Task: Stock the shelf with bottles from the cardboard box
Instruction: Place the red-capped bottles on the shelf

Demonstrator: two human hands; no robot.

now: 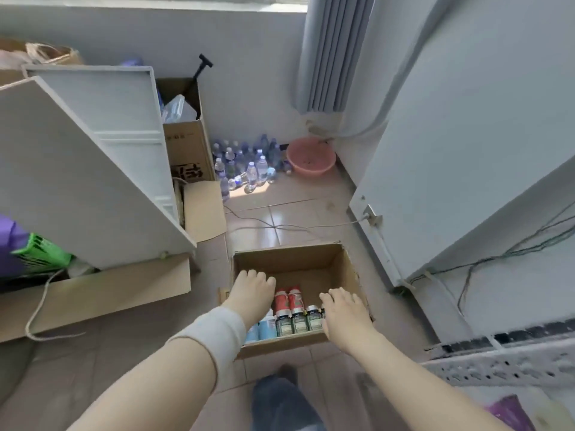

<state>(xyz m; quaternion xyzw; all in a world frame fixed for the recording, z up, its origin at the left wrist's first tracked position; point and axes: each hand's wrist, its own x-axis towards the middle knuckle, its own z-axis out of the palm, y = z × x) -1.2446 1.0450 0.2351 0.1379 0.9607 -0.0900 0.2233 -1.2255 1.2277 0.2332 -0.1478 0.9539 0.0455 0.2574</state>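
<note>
An open cardboard box [311, 259] stands on the tiled floor in front of me. Inside it, along the near wall, stand two red bottles [287, 298], a row of dark green bottles with silver caps [298, 321] and some light blue ones [264, 329]. My left hand [252, 290], with a white band at the wrist, reaches down over the box's left side, fingers bent downward, holding nothing I can see. My right hand [343, 312] hovers over the box's right side with fingers spread and relaxed. A grey perforated metal shelf [504, 365] shows at the right.
A white cabinet [93, 169] leans at the left above flattened cardboard [109, 297]. Several water bottles [245, 163] and a pink basin [311, 157] sit by the far wall. A cable [280, 226] crosses the floor behind the box. A white appliance [466, 135] stands at the right.
</note>
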